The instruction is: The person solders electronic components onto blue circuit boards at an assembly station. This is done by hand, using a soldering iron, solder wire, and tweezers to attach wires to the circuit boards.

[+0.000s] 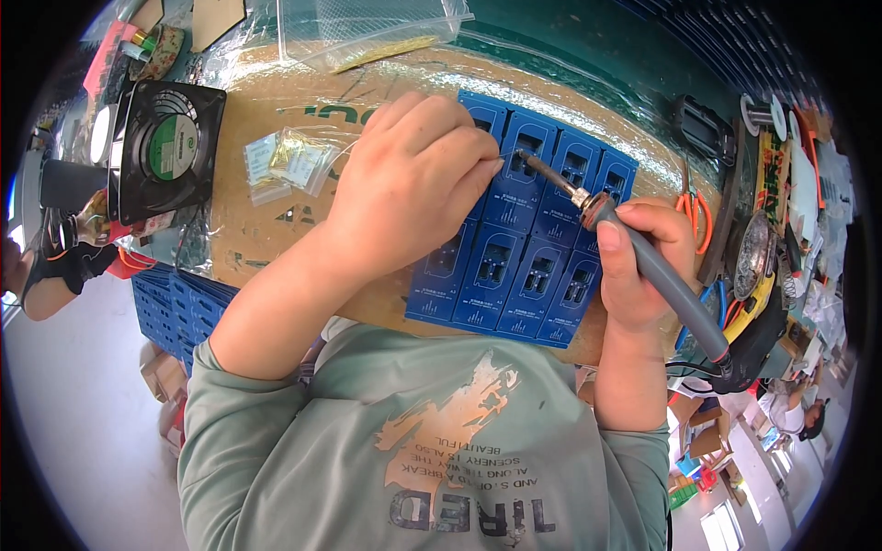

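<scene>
A panel of blue circuit boards [510, 241], laid out in two rows, lies in front of me. My right hand [648, 262] is closed round the grey handle of a soldering iron [663, 283]. The iron's tip points left and touches or hovers just over a dark cut-out area in the upper row; which of the two I cannot tell. Close to that tip, my left hand [413, 179] pinches a thin solder wire [511, 156], and its fingers hide part of the panel's upper left.
A black fan [168, 151] stands at the left, beside small clear bags of gold-coloured pins [289, 163]. A clear plastic tray [367, 32] sits at the back. Orange-handled pliers [703, 220], a wire spool [763, 115] and a round metal dish [756, 255] crowd the right side.
</scene>
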`<move>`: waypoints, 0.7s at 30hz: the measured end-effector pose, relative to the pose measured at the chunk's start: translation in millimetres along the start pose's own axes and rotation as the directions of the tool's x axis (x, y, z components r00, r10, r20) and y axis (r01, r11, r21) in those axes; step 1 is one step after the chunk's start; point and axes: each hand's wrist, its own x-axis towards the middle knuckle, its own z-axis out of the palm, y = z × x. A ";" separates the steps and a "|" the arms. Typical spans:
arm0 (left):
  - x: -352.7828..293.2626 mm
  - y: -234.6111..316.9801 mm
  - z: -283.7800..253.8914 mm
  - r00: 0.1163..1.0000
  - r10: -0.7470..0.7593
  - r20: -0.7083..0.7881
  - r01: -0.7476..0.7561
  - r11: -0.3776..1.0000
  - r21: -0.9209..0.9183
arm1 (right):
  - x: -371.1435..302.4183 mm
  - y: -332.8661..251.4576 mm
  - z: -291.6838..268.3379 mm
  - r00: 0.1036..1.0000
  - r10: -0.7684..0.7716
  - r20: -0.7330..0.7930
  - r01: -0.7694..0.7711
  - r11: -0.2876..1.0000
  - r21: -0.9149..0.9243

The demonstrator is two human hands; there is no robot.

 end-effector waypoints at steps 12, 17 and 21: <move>-2.1 3.6 2.6 0.999 0.038 0.021 -0.038 0.999 -0.036 | -0.6 -2.8 -5.8 1.000 -0.019 -0.009 0.019 1.000 0.010; -2.6 4.1 3.9 0.999 0.040 0.024 -0.039 0.999 -0.035 | -1.0 -1.9 -6.4 1.000 -0.014 -0.010 0.014 1.000 -0.015; -2.2 3.9 5.1 0.999 0.033 0.018 -0.033 0.999 -0.026 | -1.6 -0.7 -7.3 1.000 -0.025 0.005 0.025 1.000 -0.005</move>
